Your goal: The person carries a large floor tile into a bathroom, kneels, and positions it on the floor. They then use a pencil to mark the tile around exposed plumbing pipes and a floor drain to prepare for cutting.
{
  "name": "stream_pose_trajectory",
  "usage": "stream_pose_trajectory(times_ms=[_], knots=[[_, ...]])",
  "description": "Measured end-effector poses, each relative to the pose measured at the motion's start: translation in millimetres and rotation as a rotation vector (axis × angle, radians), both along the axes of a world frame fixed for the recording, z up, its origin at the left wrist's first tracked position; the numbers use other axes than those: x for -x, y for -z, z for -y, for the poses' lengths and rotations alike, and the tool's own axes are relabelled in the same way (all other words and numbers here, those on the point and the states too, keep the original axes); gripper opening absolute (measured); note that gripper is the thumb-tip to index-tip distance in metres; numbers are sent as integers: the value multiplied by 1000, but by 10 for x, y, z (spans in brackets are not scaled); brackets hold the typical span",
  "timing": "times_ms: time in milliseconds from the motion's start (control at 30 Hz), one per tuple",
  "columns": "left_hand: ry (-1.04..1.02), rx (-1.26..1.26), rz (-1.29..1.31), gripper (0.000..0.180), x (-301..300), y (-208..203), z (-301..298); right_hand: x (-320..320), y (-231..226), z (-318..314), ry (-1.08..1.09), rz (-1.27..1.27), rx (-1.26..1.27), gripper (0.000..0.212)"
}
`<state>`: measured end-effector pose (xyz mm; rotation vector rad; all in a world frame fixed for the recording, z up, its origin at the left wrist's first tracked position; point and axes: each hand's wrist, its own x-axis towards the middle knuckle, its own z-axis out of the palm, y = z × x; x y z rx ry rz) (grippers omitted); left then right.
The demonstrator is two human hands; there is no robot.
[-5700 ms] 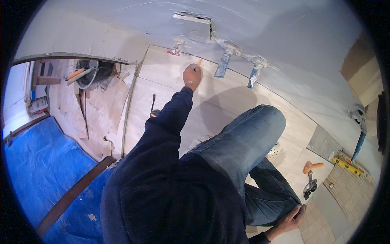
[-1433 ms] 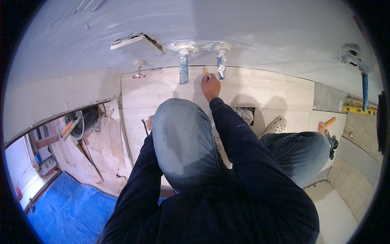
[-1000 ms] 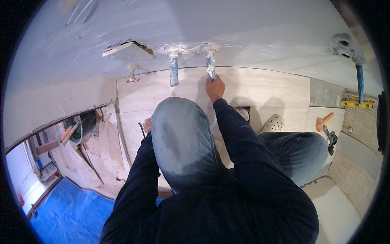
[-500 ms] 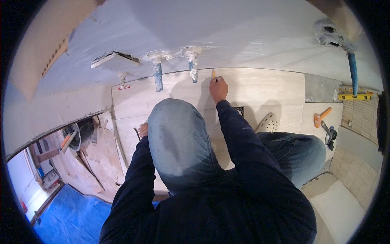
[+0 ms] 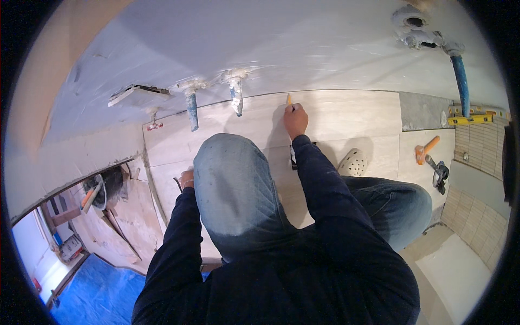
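Note:
My right hand [image 5: 296, 120] is closed around a small, narrow yellow pointed tool [image 5: 290, 99], too small to name exactly. Its tip reaches the joint where the far pale tile [image 5: 346, 111] meets the wall. Beside my bent left knee, my left hand [image 5: 187, 179] is low near the tiles, its fingers mostly hidden by the knee. A thin dark curved piece [image 5: 177, 184] sticks out next to it; whether I hold it cannot be seen. Under my right forearm lies a dark rectangular object [image 5: 293, 158], partly covered.
Several pipe stubs [image 5: 236, 96] jut from the wall. At right are an orange-headed hammer [image 5: 427, 150], a black tool [image 5: 440, 174], a yellow level [image 5: 471, 119] and a bare grey patch [image 5: 425, 112]. Blue sheeting [image 5: 103, 290] covers the lower left. My right clog [image 5: 353, 162] rests on tile.
My right hand has slid slightly rightward along the wall joint with the yellow tool. More of the dark rectangular object shows beside my forearm. The view has shifted a little.

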<state>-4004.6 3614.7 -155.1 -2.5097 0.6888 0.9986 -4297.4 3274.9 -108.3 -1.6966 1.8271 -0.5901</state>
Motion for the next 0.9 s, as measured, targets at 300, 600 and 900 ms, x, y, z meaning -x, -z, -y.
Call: stream_pose_trajectory(times_ms=[300,600,900], knots=[[77,25,-33,46,31,-118,59,-16,76,11,-70,-2,-11,25],[145,-24,-56,46,45,-258,116,146,50,100,-36,10,22,24],[178,49,-85,45,63,-281,131,542,63,317,8,-13,20,24]])
